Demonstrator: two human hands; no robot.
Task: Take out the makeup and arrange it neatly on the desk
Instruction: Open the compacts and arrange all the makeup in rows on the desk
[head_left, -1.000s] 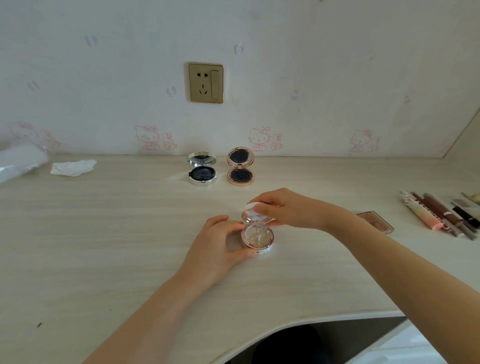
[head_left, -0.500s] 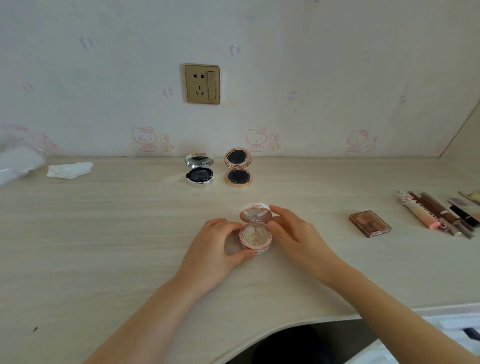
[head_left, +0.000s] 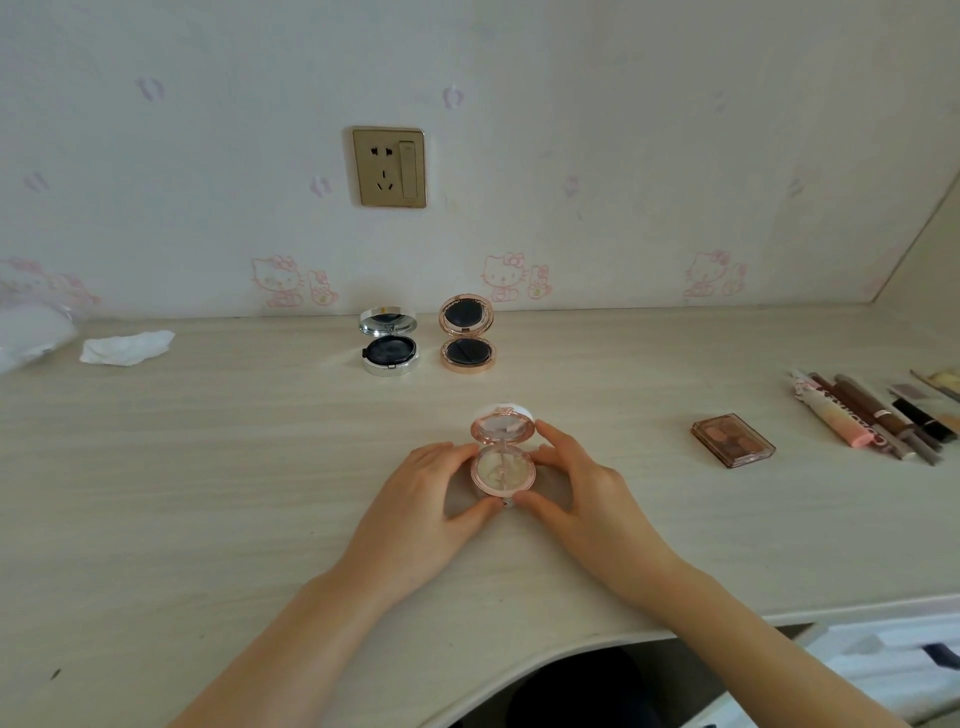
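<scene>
At worktop (head_left: 208, 467) centre, head view: an open rose-gold highlighter compact (head_left: 502, 464) stands with lid raised. Left hand (head_left: 421, 525) and right hand (head_left: 587, 499) grip its base from either side, fingers and thumbs curled around the rim. Far centre: silver compact (head_left: 389, 347) and rose-gold compact (head_left: 467, 340), both open. Right: eyeshadow palette (head_left: 733, 439), then cosmetic tubes (head_left: 852, 415).

Gold wall socket (head_left: 389, 167) set above the desk line; pink cartoon-cat wallpaper (head_left: 503, 271) behind; crumpled white tissue (head_left: 126, 347) lying at far left, beside a translucent plastic bag (head_left: 28, 332).
</scene>
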